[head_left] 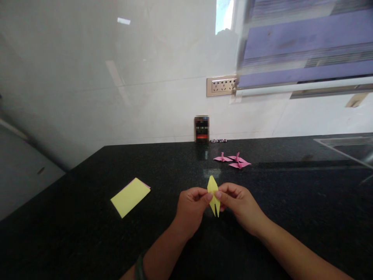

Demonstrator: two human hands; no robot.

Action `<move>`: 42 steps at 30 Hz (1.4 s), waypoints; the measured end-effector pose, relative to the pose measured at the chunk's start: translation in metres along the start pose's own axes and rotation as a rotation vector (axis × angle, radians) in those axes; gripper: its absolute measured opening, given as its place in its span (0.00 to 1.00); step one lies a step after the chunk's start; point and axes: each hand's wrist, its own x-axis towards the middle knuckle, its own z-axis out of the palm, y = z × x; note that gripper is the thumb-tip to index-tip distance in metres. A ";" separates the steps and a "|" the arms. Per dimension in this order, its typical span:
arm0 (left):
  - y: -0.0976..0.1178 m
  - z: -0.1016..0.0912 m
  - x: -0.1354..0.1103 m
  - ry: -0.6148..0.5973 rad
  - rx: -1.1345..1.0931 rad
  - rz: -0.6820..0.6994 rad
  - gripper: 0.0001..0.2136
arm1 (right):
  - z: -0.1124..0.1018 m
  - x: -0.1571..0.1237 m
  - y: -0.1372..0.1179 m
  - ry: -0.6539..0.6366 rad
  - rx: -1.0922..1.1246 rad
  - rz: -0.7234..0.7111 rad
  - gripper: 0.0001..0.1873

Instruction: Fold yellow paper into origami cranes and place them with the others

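Observation:
A yellow folded origami paper [213,184] is held upright above the dark counter, its blunt tip up and two narrow split points down. My left hand [192,208] pinches its left edge between thumb and fingers. On the other side, my right hand [240,204] pinches the right edge, the thumb lying on the front face. Beyond my hands lie three pink paper cranes [239,165], grouped close together. To the left rests a stack of yellow paper [130,197], with a pink edge showing beneath it.
A phone-like dark object [201,130] leans on the white wall [157,109], beside a small beaded strand [218,140]. A socket panel [221,85] and a purple blind [291,50] are above. A sink edge [344,153] sits at the right of the black counter [72,210].

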 end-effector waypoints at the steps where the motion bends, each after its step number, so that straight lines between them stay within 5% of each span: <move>1: 0.000 0.000 0.000 0.000 0.009 0.005 0.09 | 0.000 0.000 0.002 -0.008 0.025 0.007 0.13; 16: 0.006 -0.003 0.000 -0.209 -0.067 -0.093 0.09 | -0.004 0.004 0.006 -0.063 0.193 0.101 0.12; 32: 0.005 -0.003 0.004 0.059 -0.120 0.008 0.06 | -0.001 0.001 0.005 -0.089 -0.312 -0.044 0.11; 42: 0.001 -0.005 0.005 0.011 -0.108 -0.023 0.09 | -0.007 0.001 0.004 -0.144 -0.501 -0.065 0.07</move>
